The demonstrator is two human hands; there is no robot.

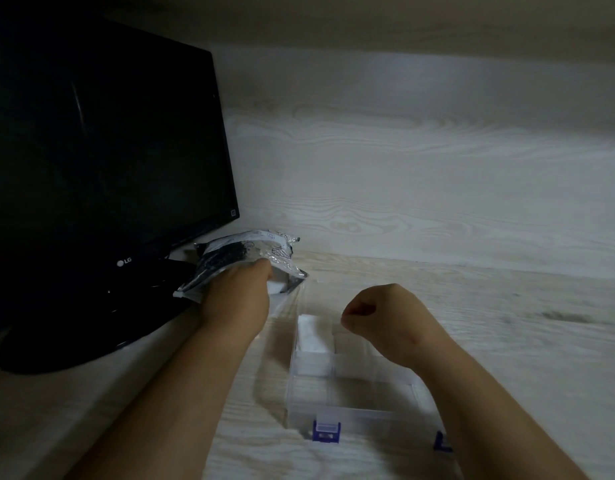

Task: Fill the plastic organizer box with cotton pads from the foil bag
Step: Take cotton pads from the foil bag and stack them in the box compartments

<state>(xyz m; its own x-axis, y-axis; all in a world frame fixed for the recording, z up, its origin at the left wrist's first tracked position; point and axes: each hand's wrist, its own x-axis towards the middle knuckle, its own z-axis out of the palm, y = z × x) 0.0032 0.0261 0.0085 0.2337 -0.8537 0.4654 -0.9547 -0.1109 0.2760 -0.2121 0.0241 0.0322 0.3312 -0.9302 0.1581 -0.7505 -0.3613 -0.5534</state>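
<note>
Beneath my right hand (380, 315), curled shut on nothing I can see, sits the plastic organizer box (354, 415), with cotton pads (313, 336) in its far-left compartment. My left hand (237, 299) grips the foil bag (230, 254).

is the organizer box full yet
Not full. White cotton pads sit only in the far-left part of the organizer box; its near compartments look empty through the clear plastic.

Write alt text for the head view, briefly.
A person's left hand holds a crinkled foil bag beside a dark monitor, while the right hand hovers, fingers curled, over a clear plastic organizer box on a pale wooden table. White cotton pads sit in its far-left compartment.
</note>
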